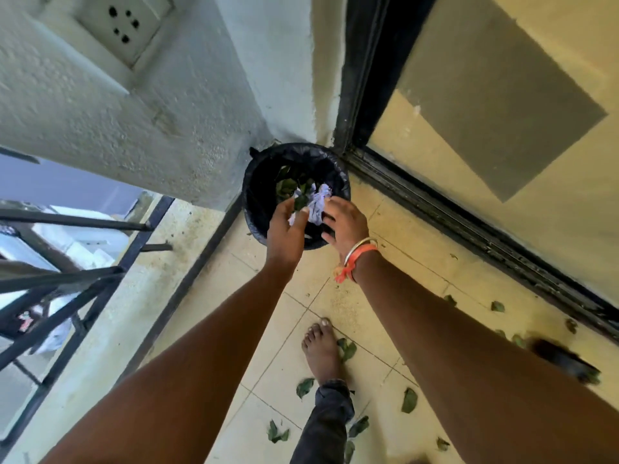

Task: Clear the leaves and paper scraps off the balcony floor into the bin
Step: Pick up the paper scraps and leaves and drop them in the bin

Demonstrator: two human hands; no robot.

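Observation:
A small round bin (258,182) lined with a black bag stands in the corner where the wall meets the door frame. Green leaves (284,187) lie inside it. Both my hands are over its mouth. My left hand (288,229) holds a bunch of white paper scraps (318,202) and a green leaf with curled fingers and thumb. My right hand (345,222), with a bangle and orange thread on the wrist, has spread fingers touching the paper's right side. Several more leaves (409,400) lie scattered on the tiled floor behind my arms.
My bare foot (321,349) stands on the tiles among leaves (304,387). A black metal railing (100,296) runs along the left, and a dark sliding-door track (469,236) along the right. A blurred dark object (562,360) lies near the track.

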